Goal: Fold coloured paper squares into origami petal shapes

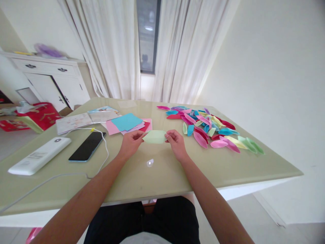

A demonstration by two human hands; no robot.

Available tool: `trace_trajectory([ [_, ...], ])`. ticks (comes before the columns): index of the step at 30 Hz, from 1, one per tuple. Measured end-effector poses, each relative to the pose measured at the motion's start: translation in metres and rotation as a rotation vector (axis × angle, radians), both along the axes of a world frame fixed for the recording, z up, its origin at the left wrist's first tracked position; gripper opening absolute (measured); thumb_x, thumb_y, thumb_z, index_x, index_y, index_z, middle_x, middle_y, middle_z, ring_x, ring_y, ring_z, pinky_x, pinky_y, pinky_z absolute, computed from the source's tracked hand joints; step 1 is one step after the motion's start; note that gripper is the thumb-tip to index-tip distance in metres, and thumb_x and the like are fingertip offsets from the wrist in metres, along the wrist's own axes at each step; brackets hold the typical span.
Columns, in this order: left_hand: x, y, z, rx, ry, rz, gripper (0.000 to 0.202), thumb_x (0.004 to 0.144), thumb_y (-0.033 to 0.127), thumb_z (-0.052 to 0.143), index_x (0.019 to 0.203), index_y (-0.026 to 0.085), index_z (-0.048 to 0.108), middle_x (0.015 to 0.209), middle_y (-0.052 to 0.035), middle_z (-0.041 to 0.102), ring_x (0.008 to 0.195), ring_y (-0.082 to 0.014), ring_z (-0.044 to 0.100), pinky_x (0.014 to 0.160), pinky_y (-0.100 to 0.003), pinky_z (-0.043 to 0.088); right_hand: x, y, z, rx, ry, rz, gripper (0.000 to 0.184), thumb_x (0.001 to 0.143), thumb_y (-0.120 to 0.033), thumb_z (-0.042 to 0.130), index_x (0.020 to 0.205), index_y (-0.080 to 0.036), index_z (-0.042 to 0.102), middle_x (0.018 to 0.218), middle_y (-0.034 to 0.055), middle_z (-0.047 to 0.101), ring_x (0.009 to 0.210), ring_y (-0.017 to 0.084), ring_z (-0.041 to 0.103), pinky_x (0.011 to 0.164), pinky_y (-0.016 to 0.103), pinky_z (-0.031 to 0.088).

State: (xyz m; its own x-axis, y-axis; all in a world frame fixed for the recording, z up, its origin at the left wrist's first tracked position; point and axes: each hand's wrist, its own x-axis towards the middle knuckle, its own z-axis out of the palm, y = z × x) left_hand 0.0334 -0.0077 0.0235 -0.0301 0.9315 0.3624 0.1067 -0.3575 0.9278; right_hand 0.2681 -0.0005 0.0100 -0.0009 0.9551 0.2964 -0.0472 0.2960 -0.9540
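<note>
A pale green folded paper [154, 137] is held just above the glossy table [157, 176], between both hands. My left hand [130, 143] pinches its left end with fingers closed. At the paper's right end, my right hand [176, 142] pinches it the same way. Behind the hands lies a stack of flat coloured paper sheets [128, 123], blue on top of pink and red. To the right, a pile of several folded paper boats [210, 128] in pink, blue, yellow and green spreads over the table.
A black phone [87, 146] with a white cable [105, 149] lies left of my hands, beside a white power bank [39, 156]. Printed sheets [76, 121] lie farther back. A white cabinet [48, 79] and red bags [38, 117] stand at left; curtains behind.
</note>
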Motion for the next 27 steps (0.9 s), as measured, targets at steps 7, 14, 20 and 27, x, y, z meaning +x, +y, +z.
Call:
trace_trajectory([
  [7, -0.0011, 0.0003, 0.0029, 0.023, 0.029, -0.019, 0.045, 0.077, 0.062, 0.08, 0.09, 0.019, 0.085, 0.081, -0.0052, 0.082, 0.066, -0.0193, 0.071, 0.068, -0.033, 0.062, 0.0017, 0.0028, -0.0018, -0.016, 0.008, -0.032, 0.035, 0.079, -0.054, 0.079, 0.089, -0.023, 0.066, 0.079, 0.0, 0.071, 0.075, 0.017, 0.066, 0.069, 0.03, 0.058],
  [14, -0.0033, 0.0041, 0.0002, 0.025, 0.011, -0.075, 0.054, 0.08, 0.063, 0.077, 0.11, 0.018, 0.083, 0.101, -0.0076, 0.083, 0.078, -0.0211, 0.074, 0.077, -0.038, 0.065, 0.0014, 0.0033, -0.0024, -0.019, 0.033, -0.041, 0.034, 0.078, -0.052, 0.081, 0.09, -0.024, 0.067, 0.08, 0.0002, 0.073, 0.075, 0.017, 0.067, 0.069, 0.03, 0.058],
  [20, -0.0025, 0.0061, -0.0056, 0.015, -0.025, -0.094, 0.059, 0.075, 0.06, 0.083, 0.112, 0.015, 0.079, 0.098, -0.0101, 0.083, 0.082, -0.0237, 0.077, 0.078, -0.039, 0.065, 0.0016, 0.0027, -0.0017, -0.014, 0.044, -0.045, 0.033, 0.078, -0.051, 0.082, 0.089, -0.023, 0.068, 0.079, 0.0001, 0.072, 0.075, 0.017, 0.066, 0.069, 0.03, 0.058],
  [27, -0.0036, 0.0027, -0.0004, 0.032, -0.022, -0.019, 0.046, 0.082, 0.058, 0.079, 0.098, 0.015, 0.08, 0.086, -0.0095, 0.083, 0.075, -0.0224, 0.077, 0.069, -0.035, 0.063, 0.0012, 0.0034, -0.002, -0.02, 0.065, -0.053, 0.033, 0.078, -0.05, 0.082, 0.09, -0.023, 0.068, 0.082, 0.0004, 0.073, 0.077, 0.018, 0.066, 0.069, 0.03, 0.058],
])
